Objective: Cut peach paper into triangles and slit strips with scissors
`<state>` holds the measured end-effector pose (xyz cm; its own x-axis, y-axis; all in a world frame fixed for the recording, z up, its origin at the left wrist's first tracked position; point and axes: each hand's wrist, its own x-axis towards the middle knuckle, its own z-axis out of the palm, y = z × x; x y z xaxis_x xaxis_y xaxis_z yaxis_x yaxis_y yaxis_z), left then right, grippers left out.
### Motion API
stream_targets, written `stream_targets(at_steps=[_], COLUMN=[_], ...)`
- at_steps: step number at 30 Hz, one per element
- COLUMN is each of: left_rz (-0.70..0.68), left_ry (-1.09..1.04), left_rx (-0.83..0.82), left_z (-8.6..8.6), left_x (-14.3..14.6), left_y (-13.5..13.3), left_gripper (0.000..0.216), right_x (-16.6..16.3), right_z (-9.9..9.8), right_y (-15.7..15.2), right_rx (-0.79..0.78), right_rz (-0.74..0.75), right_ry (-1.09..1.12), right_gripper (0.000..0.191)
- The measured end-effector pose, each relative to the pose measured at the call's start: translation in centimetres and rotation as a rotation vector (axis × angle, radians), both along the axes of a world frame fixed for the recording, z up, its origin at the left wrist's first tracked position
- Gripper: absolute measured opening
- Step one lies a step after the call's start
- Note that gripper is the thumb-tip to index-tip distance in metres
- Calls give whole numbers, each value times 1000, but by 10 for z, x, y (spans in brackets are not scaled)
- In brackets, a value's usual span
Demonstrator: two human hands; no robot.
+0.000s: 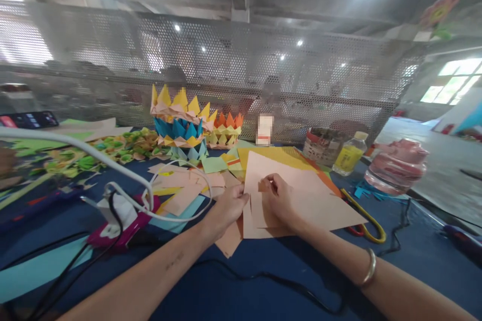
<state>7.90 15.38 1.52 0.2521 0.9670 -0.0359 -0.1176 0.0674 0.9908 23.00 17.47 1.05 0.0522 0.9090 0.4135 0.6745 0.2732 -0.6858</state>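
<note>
Several sheets of peach paper point(312, 195) lie stacked in front of me, on top of yellow paper point(278, 153). My left hand point(230, 206) is closed at the stack's left edge, its thumb and fingers pinching the paper there. Over the left part of the top sheet, my right hand point(277, 199) is closed, with the fingers curled and the thumb against them. A small brownish paper piece point(261, 186) shows at its fingertips; how it joins the sheet below is hidden. Loose peach cut pieces point(184, 198) are scattered left of my left hand.
Stacked folded-paper rings point(181, 130) stand at the back. A magenta power strip point(113, 230) with white cable lies left. Yellow-handled scissors point(371, 220), a yellow-liquid bottle point(350, 155) and a pink bottle point(397, 165) are right. A black cable point(263, 276) crosses the blue table.
</note>
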Motion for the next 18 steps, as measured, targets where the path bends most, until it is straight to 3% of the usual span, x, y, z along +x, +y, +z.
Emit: stream_targets(at_steps=[10,18], left_rz=[-58,-64], left_ry=[-57,-72], left_rx=[-111,-23], left_z=[16,6], left_x=[3,-2], left_y=[-12,-3], left_gripper=[30,36], right_x=[-2,7], right_z=[-2,6], right_y=[-9,-17], right_rx=[-18,-49], right_rz=[9,169], right_ry=[-56,-137], right_gripper=[16,28])
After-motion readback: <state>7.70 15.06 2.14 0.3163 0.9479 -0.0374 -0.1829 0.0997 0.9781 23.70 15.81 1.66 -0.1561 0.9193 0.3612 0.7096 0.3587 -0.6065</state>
